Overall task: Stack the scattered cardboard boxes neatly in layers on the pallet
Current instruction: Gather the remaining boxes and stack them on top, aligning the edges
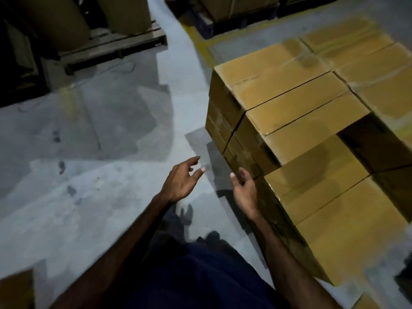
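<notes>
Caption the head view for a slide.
Both hands, left hand and right hand, open and empty beside the stacked cardboard boxes.

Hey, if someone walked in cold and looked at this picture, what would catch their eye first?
First the stack of cardboard boxes filling the right side, its top layer unfinished, with a lower step at the near end. Next the two bare hands at centre, both empty with loose fingers: the left hand over the grey floor, the right hand beside the stack's near corner. Big brown rolls stand on a pallet in the dark far left.
</notes>
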